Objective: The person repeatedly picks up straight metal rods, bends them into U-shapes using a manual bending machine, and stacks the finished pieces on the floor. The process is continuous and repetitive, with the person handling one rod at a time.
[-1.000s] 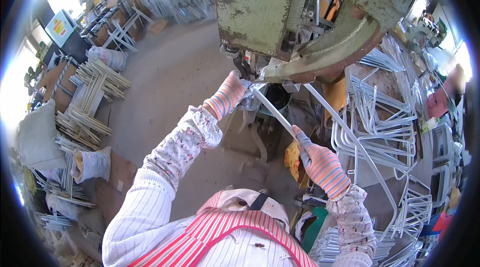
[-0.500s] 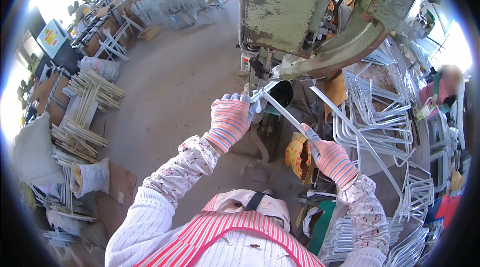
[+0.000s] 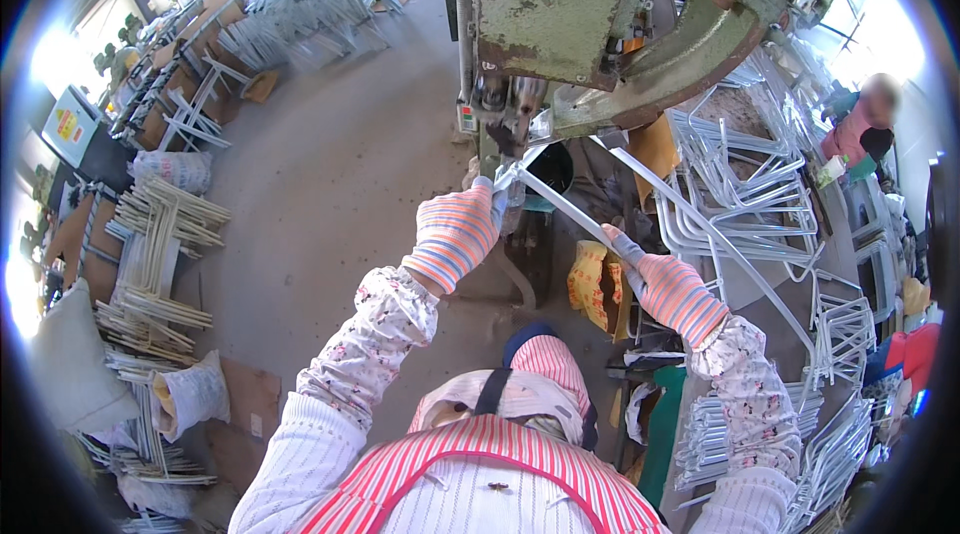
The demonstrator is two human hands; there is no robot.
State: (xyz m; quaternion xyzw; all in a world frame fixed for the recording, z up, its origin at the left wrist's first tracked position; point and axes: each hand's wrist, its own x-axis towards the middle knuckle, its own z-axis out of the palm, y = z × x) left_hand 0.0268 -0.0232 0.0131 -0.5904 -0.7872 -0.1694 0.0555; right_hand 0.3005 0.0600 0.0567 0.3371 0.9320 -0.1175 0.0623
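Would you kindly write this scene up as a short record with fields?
Left hand: gloved, closed at the far end of a pale metal tube
Right hand: gloved, holding the same tube nearer the body
Machine: green press-like machine, paint worn, at the top
Right side: stacked bent metal frames
Left side: white sack, cushion-like pale bag
Others present: a person in pink, far right
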